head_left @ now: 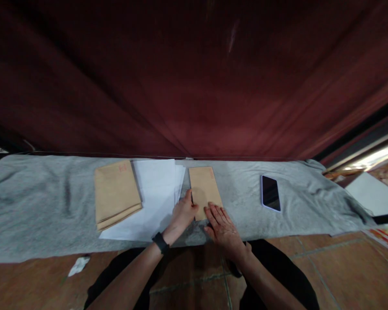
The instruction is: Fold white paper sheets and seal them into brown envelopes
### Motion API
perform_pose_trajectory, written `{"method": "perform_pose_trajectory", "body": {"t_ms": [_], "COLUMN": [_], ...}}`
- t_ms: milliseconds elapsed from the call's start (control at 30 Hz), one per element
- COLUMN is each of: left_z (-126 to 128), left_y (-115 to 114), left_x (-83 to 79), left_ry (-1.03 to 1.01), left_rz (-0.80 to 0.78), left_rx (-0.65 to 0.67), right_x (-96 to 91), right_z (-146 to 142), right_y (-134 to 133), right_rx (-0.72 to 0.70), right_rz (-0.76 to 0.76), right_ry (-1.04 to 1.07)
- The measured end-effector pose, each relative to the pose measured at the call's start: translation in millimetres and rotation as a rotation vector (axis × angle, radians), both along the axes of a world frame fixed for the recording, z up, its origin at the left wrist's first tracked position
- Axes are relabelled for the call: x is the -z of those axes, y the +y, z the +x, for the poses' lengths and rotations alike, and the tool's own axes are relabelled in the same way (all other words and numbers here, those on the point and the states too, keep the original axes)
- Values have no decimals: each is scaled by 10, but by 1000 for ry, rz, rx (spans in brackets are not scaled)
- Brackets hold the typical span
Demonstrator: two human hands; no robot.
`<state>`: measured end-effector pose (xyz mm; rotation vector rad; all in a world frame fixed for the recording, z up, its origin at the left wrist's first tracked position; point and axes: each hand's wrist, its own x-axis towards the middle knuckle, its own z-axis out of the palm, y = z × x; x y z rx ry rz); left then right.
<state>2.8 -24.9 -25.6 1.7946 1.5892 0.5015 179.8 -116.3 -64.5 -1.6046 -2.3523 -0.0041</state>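
Note:
A brown paper envelope (204,185) with red print at its top right corner lies on the grey cloth in front of me. My left hand (185,210) grips its left edge, thumb on top and fingers curled at the side. Flat on its lower right part rests my right hand (221,224), fingers stretched out. Left of this envelope are white paper sheets (157,185), partly covered by a stack of brown envelopes (116,189) that also bears red print.
A phone (270,193) with a pale purple edge lies to the right on the grey cloth (239,181). Behind the cloth rises a dark red surface (194,86). A crumpled white scrap (79,266) is on the tiled floor (194,295). Papers (375,193) stand at far right.

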Motion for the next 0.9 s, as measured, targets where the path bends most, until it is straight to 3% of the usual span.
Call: {"method": "perform_pose_trajectory", "body": {"t_ms": [100, 200, 300, 433, 633, 800, 900], "left_z": [20, 102, 203, 260, 355, 526, 583], "left_y": [-48, -58, -32, 76, 555, 1038, 1186], "left_x": [-31, 16, 116, 234, 276, 256, 259], "left_ry": [188, 155, 131, 238, 376, 418, 410], "left_rz": [219, 386, 453, 446, 436, 470, 485], "left_rx": [41, 232, 415, 511, 582, 535, 501], "right_x": [-14, -2, 48, 77, -50, -97, -90], "right_z": [-7, -4, -6, -27, -39, -42, -13], "right_y": [-7, -5, -3, -9, -23, -48, -54], "right_rx": [-6, -24, -18, 17, 2, -14, -18], "right_rz": [5, -20, -60, -88, -87, -80, -86], "right_ry": [17, 75, 152, 223, 232, 236, 247]}}
